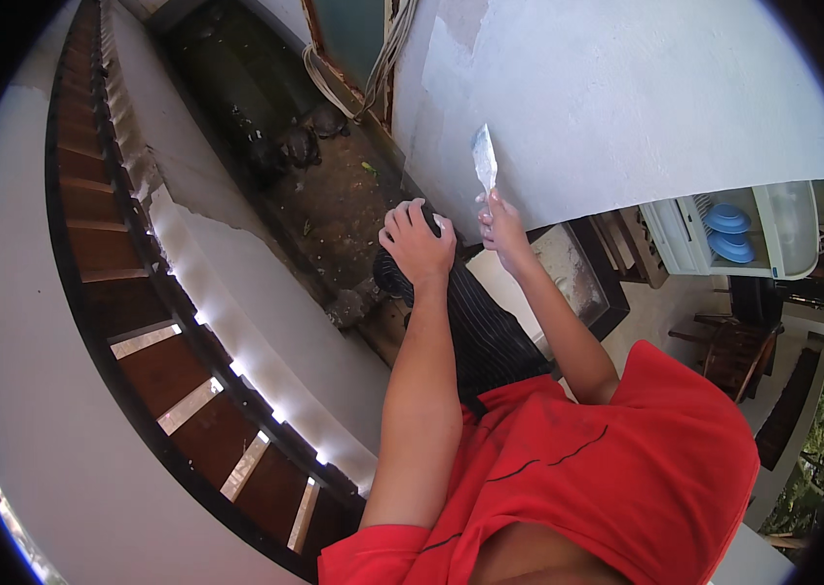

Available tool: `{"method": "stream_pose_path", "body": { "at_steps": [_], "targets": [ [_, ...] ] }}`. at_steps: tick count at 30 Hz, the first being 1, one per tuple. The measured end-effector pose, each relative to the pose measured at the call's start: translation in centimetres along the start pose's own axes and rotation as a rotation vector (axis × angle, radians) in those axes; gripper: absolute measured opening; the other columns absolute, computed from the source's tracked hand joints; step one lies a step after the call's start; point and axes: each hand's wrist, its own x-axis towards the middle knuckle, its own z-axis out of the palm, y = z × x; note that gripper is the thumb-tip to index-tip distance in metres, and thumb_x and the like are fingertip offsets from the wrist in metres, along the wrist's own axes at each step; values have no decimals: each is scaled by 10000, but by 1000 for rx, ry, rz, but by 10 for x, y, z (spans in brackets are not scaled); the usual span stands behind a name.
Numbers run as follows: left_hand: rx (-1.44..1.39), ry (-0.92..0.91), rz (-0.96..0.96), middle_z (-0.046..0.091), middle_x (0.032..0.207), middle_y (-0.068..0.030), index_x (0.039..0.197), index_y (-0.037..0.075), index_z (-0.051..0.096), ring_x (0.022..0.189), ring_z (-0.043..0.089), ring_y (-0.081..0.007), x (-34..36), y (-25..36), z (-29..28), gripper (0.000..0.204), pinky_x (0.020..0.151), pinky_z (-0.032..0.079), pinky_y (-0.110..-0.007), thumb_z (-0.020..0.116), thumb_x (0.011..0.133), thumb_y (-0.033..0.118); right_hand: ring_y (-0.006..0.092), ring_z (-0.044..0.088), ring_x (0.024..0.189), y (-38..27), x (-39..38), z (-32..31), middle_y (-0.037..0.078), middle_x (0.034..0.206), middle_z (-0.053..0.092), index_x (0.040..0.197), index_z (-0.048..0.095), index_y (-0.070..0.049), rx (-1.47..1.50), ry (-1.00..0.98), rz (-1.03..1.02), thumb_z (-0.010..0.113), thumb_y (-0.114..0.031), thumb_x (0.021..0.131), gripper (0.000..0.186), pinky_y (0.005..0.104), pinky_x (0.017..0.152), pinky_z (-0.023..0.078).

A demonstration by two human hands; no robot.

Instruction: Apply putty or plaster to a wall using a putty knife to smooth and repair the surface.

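Note:
My right hand (499,222) is closed around the handle of a putty knife (485,161), its whitish blade pointing up in front of the white wall (626,88), which has a patchy surface. My left hand (417,244) lies on my bent knee in dark pinstriped trousers (470,341), fingers apart and curved over it, with white residue on the fingertips. Beside the knee is a pale surface (553,263) in a dark frame, with whitish powder or residue on it.
At upper left, a murky pool (217,68) holds dark rounded shapes, perhaps turtles (300,146). A roof with wooden slats (90,210) runs along the left. Cable (373,78) hangs near the wall's edge. A white dish rack (685,244) with blue dishes and wooden chairs (724,351) stand at right.

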Motion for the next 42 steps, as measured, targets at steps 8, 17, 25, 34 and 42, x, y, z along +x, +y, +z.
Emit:
{"method": "stream_pose_path", "body": {
  "at_steps": [8, 17, 25, 34, 42],
  "targets": [
    [-723, 356, -283, 493, 1114, -118, 1161, 50, 420, 1039, 457, -266, -1, -58, -28, 367, 893, 339, -393, 471, 852, 242, 203, 508, 476, 181, -22, -135, 93, 648, 582, 937, 647, -34, -922, 45, 346, 335, -389, 923, 473, 362, 499, 437],
    [-782, 362, -180, 495, 1041, -153, 1160, -35, 411, 966, 465, -235, -8, -59, -52, 318, 887, 357, -335, 447, 869, 89, 373, 600, 873, 294, -43, -236, 271, 875, 602, 856, 620, 60, -1279, -85, 516, 499, -277, 788, 364, 434, 740, 475],
    [-14, 110, 73, 523, 1017, -103, 1122, 19, 467, 998, 454, -296, -2, -50, -38, 373, 866, 335, -404, 545, 780, 146, 333, 592, 968, 238, -47, -209, 227, 1012, 602, 998, 612, 1, -1348, 174, 509, 480, -149, 744, 323, 406, 805, 475],
    [-138, 16, 29, 542, 1047, -118, 1133, 16, 474, 986, 471, -290, -11, -65, -46, 377, 868, 337, -396, 543, 800, 180, 314, 586, 938, 234, -26, -202, 142, 1004, 608, 1036, 586, -105, -1365, 234, 346, 434, -194, 843, 261, 430, 772, 470],
    [-19, 8, -2, 573, 1001, -86, 1105, 47, 503, 984, 484, -266, -25, -84, -57, 331, 879, 334, -390, 524, 800, 172, 290, 575, 953, 244, 6, -159, 157, 1030, 560, 997, 591, -55, -1438, 138, 224, 427, -119, 815, 253, 393, 771, 478]
  ]
}}
